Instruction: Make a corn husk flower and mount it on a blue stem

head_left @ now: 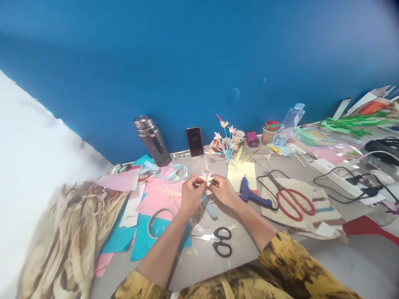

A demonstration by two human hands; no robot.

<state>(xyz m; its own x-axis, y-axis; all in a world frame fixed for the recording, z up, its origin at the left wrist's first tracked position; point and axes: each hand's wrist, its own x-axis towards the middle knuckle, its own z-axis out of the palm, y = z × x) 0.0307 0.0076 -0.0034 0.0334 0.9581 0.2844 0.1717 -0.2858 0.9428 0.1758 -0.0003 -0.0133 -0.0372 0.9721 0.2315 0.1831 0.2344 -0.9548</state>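
At the middle of the table, my left hand [193, 192] and my right hand [222, 190] pinch a small cream flower made of husk-like strips [208, 178] between their fingertips. Its lower part is hidden by the fingers. A strip of pale blue ribbon [209, 207] lies just under the hands. Nearer to me rest black-handled scissors [222, 241], among small cut scraps. Right of my right hand lies a dark blue glue gun [251, 194]. Beyond the hands stand similar cream flowers [225, 135] on blue stems.
Dried husks [77, 236] hang over the left edge, beside pink and blue sheets [160, 195] and tape rolls. A grey flask [152, 141] and a phone [195, 141] stand by the wall. Red-handled scissors [294, 203], a plastic bottle [289, 124] and a power strip [343, 182] are on the right.
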